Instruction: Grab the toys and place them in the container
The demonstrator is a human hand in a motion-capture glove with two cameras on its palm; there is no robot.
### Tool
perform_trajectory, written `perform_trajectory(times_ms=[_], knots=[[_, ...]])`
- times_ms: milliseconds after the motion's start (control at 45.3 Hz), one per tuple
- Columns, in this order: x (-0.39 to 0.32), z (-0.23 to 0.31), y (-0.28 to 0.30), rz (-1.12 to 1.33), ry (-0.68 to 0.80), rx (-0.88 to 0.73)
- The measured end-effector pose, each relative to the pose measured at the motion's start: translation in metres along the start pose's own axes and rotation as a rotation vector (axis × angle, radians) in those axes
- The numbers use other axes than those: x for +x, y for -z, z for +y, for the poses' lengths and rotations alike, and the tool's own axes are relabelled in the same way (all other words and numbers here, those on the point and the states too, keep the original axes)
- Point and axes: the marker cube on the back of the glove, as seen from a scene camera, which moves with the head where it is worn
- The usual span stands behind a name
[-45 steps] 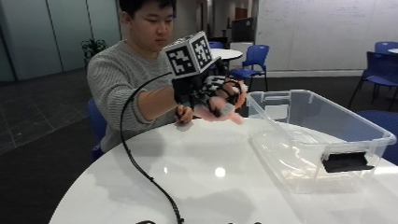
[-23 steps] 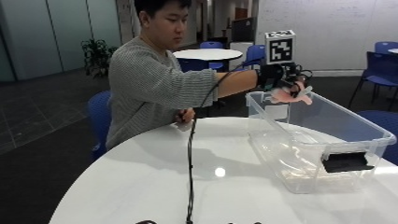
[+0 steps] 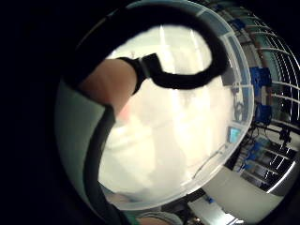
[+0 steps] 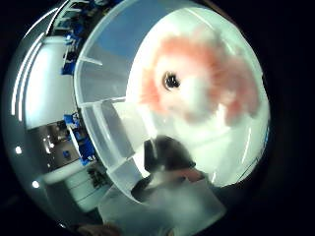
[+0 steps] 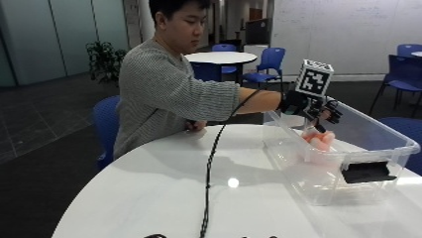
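A pink and white plush toy lies inside the clear plastic container on the right of the white round table. My gloved right hand hovers just above the toy, over the container's middle, fingers pointing down and relaxed, holding nothing. In the thumb side palm view the plush toy faces up from the container floor, its dark eye showing, with a gloved fingertip in front of it. The little finger side palm view looks down at the container's pale floor past one finger.
The person's bare left hand rests at the table's far edge. A black cable trails across the tabletop. The container has a black handle on its near end. Blue chairs stand behind the table.
The hand carried the plush toy from in front of the chest out over the container, then lowered. The toy has left the hand and now lies in the container.
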Motion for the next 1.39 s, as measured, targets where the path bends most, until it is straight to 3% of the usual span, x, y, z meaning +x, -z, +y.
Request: perform_trajectory(times_ms=[155,265,375,530,641,729,839,950,1259,1391], knots=[[0.006,0.003,-0.002,0.001,-0.001,0.013],[0.027,0.009,0.000,0.187,-0.112,0.032],[0.005,0.027,0.014,-0.029,0.046,0.067],[0.045,0.099,0.047,-0.071,0.067,0.216],[0.130,0.167,0.047,0.208,0.107,0.320],[0.156,0.231,0.032,0.118,0.117,0.371],[0.196,0.279,0.012,-0.012,-0.122,0.405],[0.210,0.316,-0.013,-0.021,-0.200,0.398],[0.148,0.449,-0.118,-0.058,-0.176,0.462],[0.112,0.492,-0.175,-0.116,-0.265,0.494]])
